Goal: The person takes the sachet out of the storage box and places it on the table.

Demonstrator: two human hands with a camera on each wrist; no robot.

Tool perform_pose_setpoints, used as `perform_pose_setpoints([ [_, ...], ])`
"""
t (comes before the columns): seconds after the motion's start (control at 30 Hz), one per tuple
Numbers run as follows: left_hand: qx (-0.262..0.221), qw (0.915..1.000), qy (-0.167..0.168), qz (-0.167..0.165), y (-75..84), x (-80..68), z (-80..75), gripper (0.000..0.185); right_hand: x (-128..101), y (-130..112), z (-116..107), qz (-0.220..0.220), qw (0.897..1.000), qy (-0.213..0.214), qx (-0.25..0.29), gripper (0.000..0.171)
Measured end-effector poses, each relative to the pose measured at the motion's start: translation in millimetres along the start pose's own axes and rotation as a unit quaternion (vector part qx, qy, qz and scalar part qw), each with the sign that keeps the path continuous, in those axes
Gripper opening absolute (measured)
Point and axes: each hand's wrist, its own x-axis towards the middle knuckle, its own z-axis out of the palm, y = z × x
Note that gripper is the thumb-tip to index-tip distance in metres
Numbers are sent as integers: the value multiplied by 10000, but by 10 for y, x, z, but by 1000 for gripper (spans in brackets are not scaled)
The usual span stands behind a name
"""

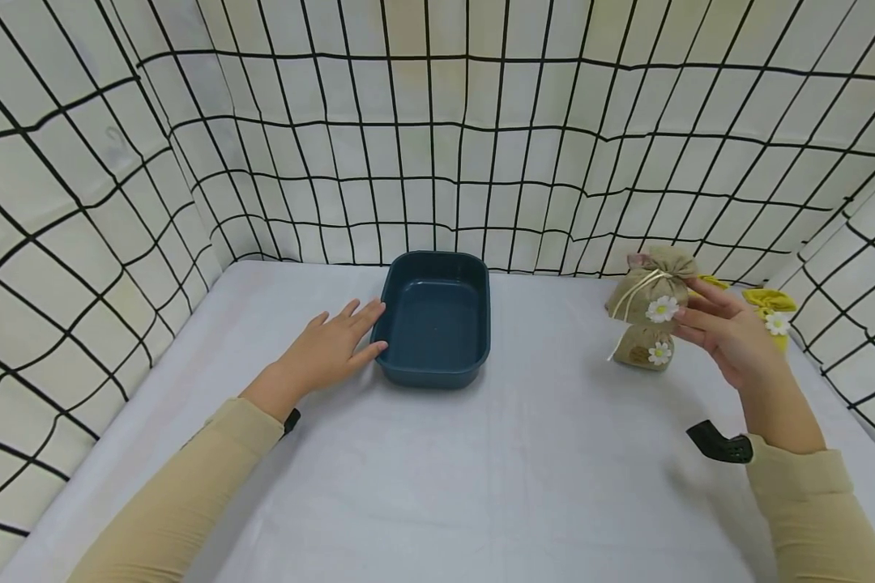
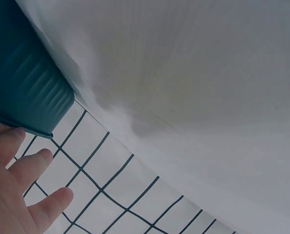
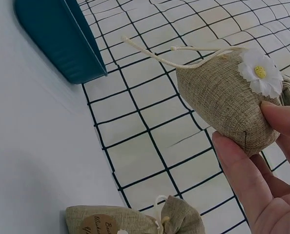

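Pinching a tan burlap drawstring sachet with a white daisy (image 1: pixel 653 295) above the table, the right hand (image 1: pixel 729 336) is raised, while the flat, open left hand (image 1: pixel 328 350) apparently touches the dark teal rectangular plastic tub (image 1: pixel 435 321).

Light is even, bright and diffuse from above, with only soft shadows under the blue tray (image 1: pixel 437 324) and both forearms. The head view bows the grid lines at its edges. The left wrist view looks smeared and cool-tinted.

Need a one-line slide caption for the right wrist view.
Right hand pinches a burlap sachet with a daisy above a second sachet, teal tray behind.
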Motion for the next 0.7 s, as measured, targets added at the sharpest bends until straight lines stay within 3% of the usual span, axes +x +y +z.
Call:
perform_pose_setpoints([
  [0.53,-84,9999,97,38,-8,-16,18,70,-67,38,-299,42,9992,74,-395,53],
  [0.7,-68,9999,103,50,-9,-10,19,70,-83,34,-368,84,9997,51,-233,54],
])
